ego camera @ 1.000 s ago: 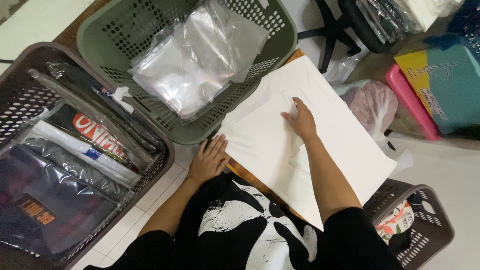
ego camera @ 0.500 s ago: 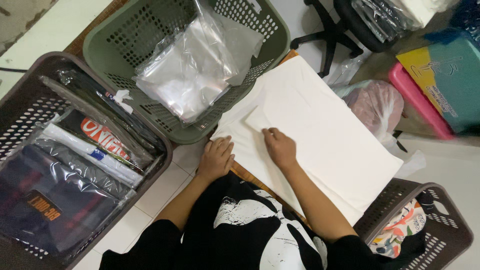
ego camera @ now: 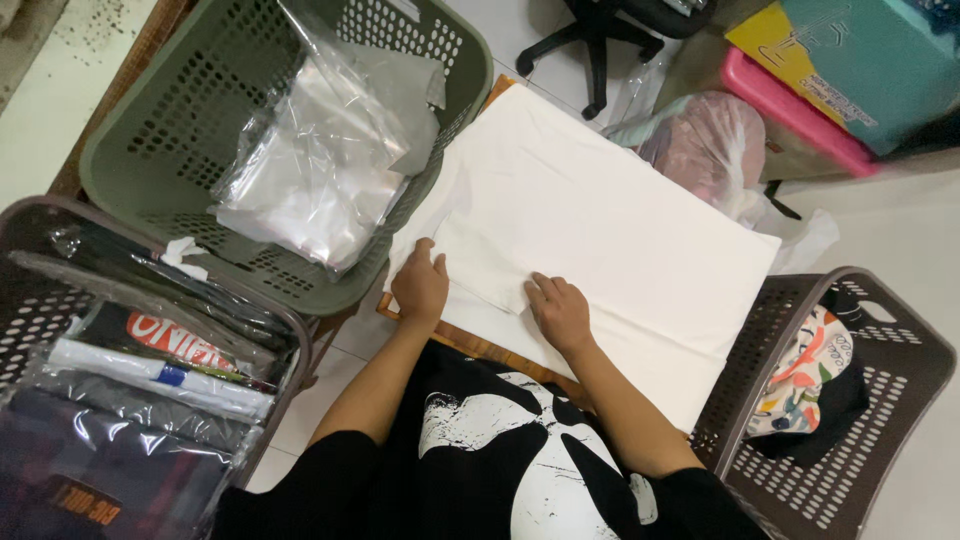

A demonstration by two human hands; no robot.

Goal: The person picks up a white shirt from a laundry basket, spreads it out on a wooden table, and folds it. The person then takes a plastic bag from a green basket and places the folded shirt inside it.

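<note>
Both hands flat, palms down, on a white folded cotton garment [ego camera: 600, 215] spread over a wooden board. Left hand [ego camera: 420, 285]: fingers loosely spread, pressing the garment's near left edge, beside a turned-in sleeve fold. Right hand [ego camera: 560, 312]: fingers extended and close together, tips on the edge of that same fold; nothing pinched in either hand. Hands near each other, not touching.

Beyond the left hand: grey-green perforated plastic basket [ego camera: 180, 140] holding a heap of clear plastic bags [ego camera: 320, 170]. To the outer side of the left forearm: brown perforated basket [ego camera: 40, 300] stacked with bagged dark garments [ego camera: 130, 400]. Outside the right elbow: second brown perforated basket [ego camera: 880, 400] with a colourful patterned cloth [ego camera: 800, 385]. Beyond the right hand, past the garment: pinkish bundle in a clear bag [ego camera: 700, 145].
</note>
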